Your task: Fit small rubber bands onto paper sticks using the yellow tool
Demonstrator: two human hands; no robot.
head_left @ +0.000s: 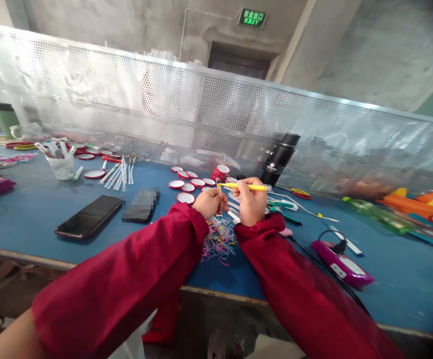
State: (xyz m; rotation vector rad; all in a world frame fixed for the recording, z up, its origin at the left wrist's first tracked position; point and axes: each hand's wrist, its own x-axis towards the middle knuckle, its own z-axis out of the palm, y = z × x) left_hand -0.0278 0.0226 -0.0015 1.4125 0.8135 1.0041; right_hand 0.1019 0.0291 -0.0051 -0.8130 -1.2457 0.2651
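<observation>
My right hand (253, 203) is closed around a yellow pen-shaped tool (256, 188), held nearly level with its thin end pointing left. That end meets a short thin stick (219, 188), pinched upright in my left hand (206, 203); the stick's exact kind is too small to tell. Below both hands lies a tangle of colourful thin strands (218, 239). Just beyond my left hand, several small round red-rimmed lids (185, 198) with white insides are spread out, and a red patterned stack (221, 172) stands behind. Green-handled pliers (284, 205) lie to the right of my right hand.
Two dark phones (89, 217) lie at left, near a white cup (60, 167) of markers and several white strips (118, 174). A black bottle (281, 158) leans by the perforated metal screen (186, 109). A purple power strip (341, 264) with a cable sits right.
</observation>
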